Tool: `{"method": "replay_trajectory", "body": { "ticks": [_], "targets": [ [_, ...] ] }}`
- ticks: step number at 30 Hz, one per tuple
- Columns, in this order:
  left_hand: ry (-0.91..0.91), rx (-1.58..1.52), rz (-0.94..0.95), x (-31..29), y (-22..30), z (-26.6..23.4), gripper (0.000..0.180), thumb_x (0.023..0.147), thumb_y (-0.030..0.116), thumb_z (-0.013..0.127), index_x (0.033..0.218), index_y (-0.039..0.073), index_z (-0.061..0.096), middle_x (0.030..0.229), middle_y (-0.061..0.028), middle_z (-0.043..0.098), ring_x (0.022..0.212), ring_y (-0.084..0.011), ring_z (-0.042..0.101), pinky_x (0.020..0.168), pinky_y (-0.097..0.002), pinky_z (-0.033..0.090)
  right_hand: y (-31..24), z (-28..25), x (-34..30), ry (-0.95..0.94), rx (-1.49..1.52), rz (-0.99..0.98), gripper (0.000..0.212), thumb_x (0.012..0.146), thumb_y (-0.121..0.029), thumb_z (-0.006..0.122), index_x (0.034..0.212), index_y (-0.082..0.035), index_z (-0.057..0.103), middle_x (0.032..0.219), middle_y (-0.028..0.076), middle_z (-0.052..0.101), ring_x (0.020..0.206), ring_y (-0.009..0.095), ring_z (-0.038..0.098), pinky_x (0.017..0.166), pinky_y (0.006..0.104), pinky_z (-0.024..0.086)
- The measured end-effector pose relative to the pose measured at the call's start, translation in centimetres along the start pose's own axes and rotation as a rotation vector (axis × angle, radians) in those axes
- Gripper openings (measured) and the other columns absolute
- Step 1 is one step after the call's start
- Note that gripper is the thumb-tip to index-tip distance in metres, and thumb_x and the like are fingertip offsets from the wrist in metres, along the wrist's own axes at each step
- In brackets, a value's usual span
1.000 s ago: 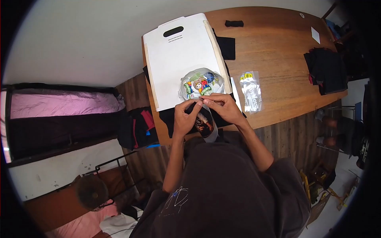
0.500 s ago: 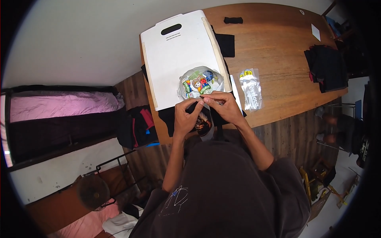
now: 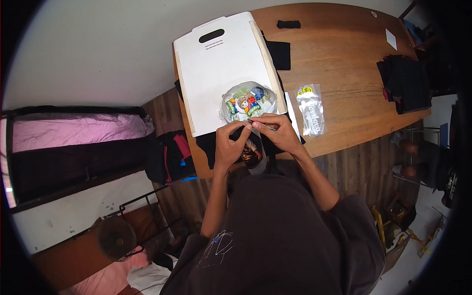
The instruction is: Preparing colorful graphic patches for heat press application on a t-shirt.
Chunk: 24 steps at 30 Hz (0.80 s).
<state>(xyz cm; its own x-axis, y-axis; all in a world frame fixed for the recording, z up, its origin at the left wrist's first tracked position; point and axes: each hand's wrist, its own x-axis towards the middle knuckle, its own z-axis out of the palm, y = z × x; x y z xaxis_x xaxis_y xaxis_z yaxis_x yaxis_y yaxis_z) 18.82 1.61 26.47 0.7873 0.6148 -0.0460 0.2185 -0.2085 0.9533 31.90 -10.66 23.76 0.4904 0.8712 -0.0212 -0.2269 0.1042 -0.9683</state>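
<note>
Close together at the near edge of a white board, my left hand (image 3: 230, 143) and my right hand (image 3: 279, 133) are both closed, thumbs against forefingers. A small dark thing (image 3: 250, 121) shows at the meeting fingertips, too small to name. Just beyond them, a clear plastic bag (image 3: 224, 109) of colourful printed pieces (image 3: 247, 102) lies on the white board (image 3: 221, 69). Below my fingers, between my hands, is a clear sheet with a dark and orange picture (image 3: 252, 153); whether it is held cannot be told. Black cloth (image 3: 205, 146) lies under the board.
On the wooden table (image 3: 344, 59), a clear printed film (image 3: 310, 110) lies right of the board. Folded dark garments (image 3: 404, 84) are at the far right, a black roll (image 3: 288, 24) at the back. A fan (image 3: 115, 238) stands lower left. Another person's legs (image 3: 413, 160) show at right.
</note>
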Motion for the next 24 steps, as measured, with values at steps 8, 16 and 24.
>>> {"method": "replay_trajectory", "body": {
  "ticks": [8,16,24],
  "targets": [
    [-0.007,0.000,0.013,-0.2,0.2,0.0,0.014,0.091,0.007,0.067,0.093,-0.006,0.070,0.081,-0.0066,0.069,0.075,-0.0082,0.061,0.069,-0.0234,0.047,-0.3,0.2,-0.1,0.019,-0.022,-0.021,0.024,0.093,-0.010,0.068,0.112,0.004,0.070,0.101,0.013,0.071,0.093,0.014,0.065,0.083,0.0250,0.051],
    [0.005,0.020,0.025,-0.1,-0.2,0.1,0.014,0.091,0.007,0.067,0.093,-0.006,0.070,0.082,-0.0067,0.069,0.077,-0.0083,0.061,0.071,-0.0236,0.048,0.0,0.2,0.1,0.025,-0.085,-0.041,0.023,0.092,-0.009,0.068,0.111,0.004,0.070,0.096,0.011,0.070,0.089,0.012,0.064,0.079,0.0241,0.050],
    [0.026,0.019,0.001,0.0,-0.6,0.2,0.018,0.090,0.011,0.069,0.092,-0.007,0.069,0.078,-0.0118,0.070,0.072,-0.0119,0.064,0.068,-0.0272,0.049,0.2,0.3,0.3,0.032,-0.108,0.003,0.022,0.092,-0.008,0.068,0.111,0.003,0.071,0.094,0.010,0.070,0.089,0.012,0.064,0.079,0.0242,0.050]
  ]
}}
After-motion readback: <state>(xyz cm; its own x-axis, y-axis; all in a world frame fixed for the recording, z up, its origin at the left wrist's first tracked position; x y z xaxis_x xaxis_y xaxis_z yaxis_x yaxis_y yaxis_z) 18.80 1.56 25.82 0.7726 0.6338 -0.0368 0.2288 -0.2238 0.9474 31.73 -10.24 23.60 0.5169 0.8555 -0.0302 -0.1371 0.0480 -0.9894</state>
